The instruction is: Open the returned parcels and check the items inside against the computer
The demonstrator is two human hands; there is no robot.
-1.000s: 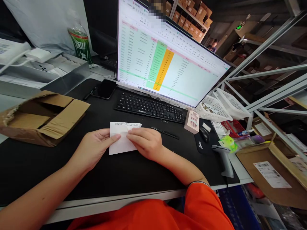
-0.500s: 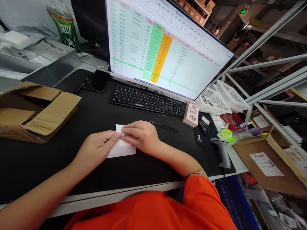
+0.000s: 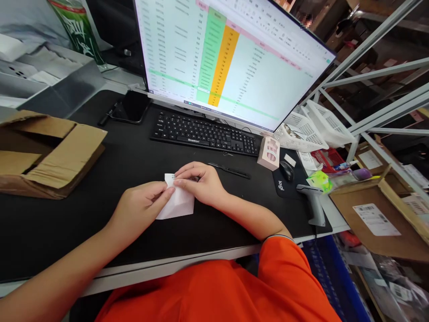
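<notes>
White paper slip (image 3: 177, 203) on black table (image 3: 134, 165), folded smaller than second ago, printed strip nearly hidden; my left hand (image 3: 140, 210) pinching its left edge, right hand (image 3: 197, 183) pressing flat on top, creasing; fold looks almost finished

Single head-worn view, angled forward and down, close over the black desk mat (image 3: 67, 223).

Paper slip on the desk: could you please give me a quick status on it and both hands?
Left hand and right hand both pinching the paper slip. Slip folded, lying on the black mat. Pen beside the right hand, not touching.
</notes>
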